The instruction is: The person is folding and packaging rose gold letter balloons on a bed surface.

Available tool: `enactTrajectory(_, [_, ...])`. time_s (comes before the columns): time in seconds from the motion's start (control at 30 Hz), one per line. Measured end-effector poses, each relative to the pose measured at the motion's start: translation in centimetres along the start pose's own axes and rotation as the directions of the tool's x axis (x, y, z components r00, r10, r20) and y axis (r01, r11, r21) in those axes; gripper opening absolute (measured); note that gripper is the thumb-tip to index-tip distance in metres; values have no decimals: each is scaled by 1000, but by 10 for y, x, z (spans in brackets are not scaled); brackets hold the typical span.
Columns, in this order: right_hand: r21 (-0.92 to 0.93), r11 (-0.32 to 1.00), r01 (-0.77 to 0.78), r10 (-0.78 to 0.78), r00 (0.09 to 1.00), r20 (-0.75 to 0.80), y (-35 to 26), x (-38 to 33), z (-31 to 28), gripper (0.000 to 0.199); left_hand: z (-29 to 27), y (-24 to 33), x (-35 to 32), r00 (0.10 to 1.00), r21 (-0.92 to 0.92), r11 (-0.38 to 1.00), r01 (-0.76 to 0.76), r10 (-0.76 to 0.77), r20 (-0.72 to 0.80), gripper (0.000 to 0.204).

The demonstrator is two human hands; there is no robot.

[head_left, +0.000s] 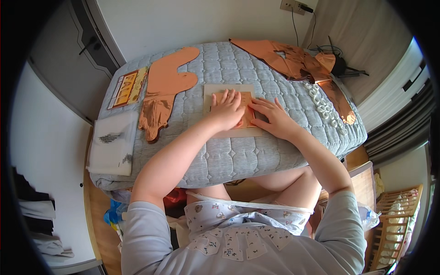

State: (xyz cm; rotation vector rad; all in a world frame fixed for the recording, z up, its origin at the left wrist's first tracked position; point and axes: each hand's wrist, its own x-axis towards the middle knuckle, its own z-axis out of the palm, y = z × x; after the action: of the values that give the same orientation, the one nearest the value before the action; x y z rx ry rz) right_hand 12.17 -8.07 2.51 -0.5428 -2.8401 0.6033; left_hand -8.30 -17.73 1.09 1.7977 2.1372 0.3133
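Note:
A flat, folded piece of shiny rose-gold foil (247,101) lies on a pale, see-through flat sheet or bag (222,87) at the middle of the mattress. Across its left part rests my left hand (226,111), palm down with the fingers stretched out, covering much of the foil. My right hand (273,119) lies on the foil's right edge with its fingers spread. Neither hand is closed around anything. To the left is a flat, uninflated rose-gold foil balloon (169,80) with rounded lobes. Another crumpled foil balloon (284,59) stretches along the far right.
The grey quilted mattress (233,158) serves as the work surface. At its left lie a stack of clear plastic bags (110,151) and a yellow-and-red printed packet (128,89). Several small white rolls (325,107) line the right side, near a black stand with cables (341,66).

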Motion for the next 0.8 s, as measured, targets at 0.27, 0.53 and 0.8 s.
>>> enactTrajectory(0.27, [-58, 998, 26, -25, 999, 20, 7, -3, -2, 65, -18, -11, -6, 995, -199, 977, -83, 92, 37, 82])
enactTrajectory(0.53, [-51, 998, 47, -47, 999, -9, 9, -3, -2, 69, 14, -10, -12, 969, 282, 949, -139, 189, -157, 78])
enactTrajectory(0.8, [-171, 984, 53, -64, 996, -56, -5, -14, -5, 48, 5, -6, -22, 975, 302, 949, -92, 148, -166, 75])
